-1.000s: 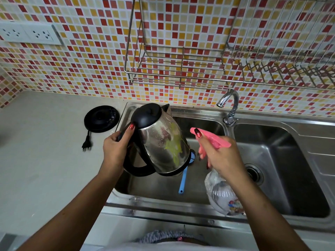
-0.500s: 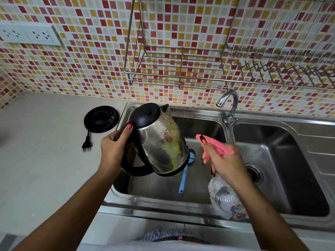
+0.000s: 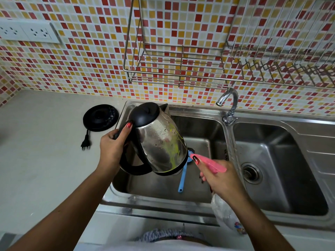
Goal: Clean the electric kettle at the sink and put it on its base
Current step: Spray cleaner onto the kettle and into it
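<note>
Left hand [image 3: 113,147]: grips kettle [image 3: 159,142] handle, above sink [image 3: 199,198]
Right hand [image 3: 220,180]: holds sprayer [image 3: 208,163], nozzle beside kettle
Base [image 3: 100,117]: left of sink

Glossy steel kettle [image 3: 159,142] (matt black plastic lid) over brushed-metal sink [image 3: 272,220].

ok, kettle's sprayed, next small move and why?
Probably put down the spray bottle and pick up the blue brush lying in the sink. The right hand is full, the left hand holds the kettle tilted, and yellow-green cleaner streaks its side unscrubbed.
</note>
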A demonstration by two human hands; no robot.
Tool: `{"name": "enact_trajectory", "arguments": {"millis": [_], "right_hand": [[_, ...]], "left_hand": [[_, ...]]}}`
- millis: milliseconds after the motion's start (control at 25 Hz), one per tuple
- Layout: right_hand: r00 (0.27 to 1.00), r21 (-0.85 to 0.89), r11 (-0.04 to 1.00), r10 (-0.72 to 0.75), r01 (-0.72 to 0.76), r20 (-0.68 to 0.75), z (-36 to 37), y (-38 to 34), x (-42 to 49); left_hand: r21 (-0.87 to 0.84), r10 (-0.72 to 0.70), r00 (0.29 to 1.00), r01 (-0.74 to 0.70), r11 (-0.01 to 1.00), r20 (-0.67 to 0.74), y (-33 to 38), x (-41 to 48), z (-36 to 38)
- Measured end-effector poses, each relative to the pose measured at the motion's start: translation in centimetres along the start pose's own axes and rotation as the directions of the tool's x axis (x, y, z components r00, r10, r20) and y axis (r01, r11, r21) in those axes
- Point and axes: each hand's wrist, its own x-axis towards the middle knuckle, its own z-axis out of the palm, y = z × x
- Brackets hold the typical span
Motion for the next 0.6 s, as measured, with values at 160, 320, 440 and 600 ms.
{"name": "enact_trajectory", "arguments": {"millis": [160,320,440,600], "right_hand": [[0.999,0.020,0.999,0.037,-0.037,-0.013,0.2,0.9,0.2],[0.992,0.104,0.987,0.126,-0.124,-0.020,0.4,1.7,0.5],[0.990,0.156,0.978,0.142,-0.140,-0.004,0.6,2.4,0.3],[0.985,0.192,0.967,0.173,-0.171,0.005,1.1,3.0,0.4]], "left_hand": [[0.020,-0.037,0.999,0.037,0.999,0.010,-0.7,0.4,-0.3],[0.172,-0.028,0.999,0.020,0.985,0.044,-2.0,1.0,-0.3],[0.388,0.038,0.989,-0.091,0.917,0.143,-4.1,1.0,-0.1],[0.613,0.057,0.966,-0.204,0.763,0.250,-8.7,1.5,-0.7]]}}
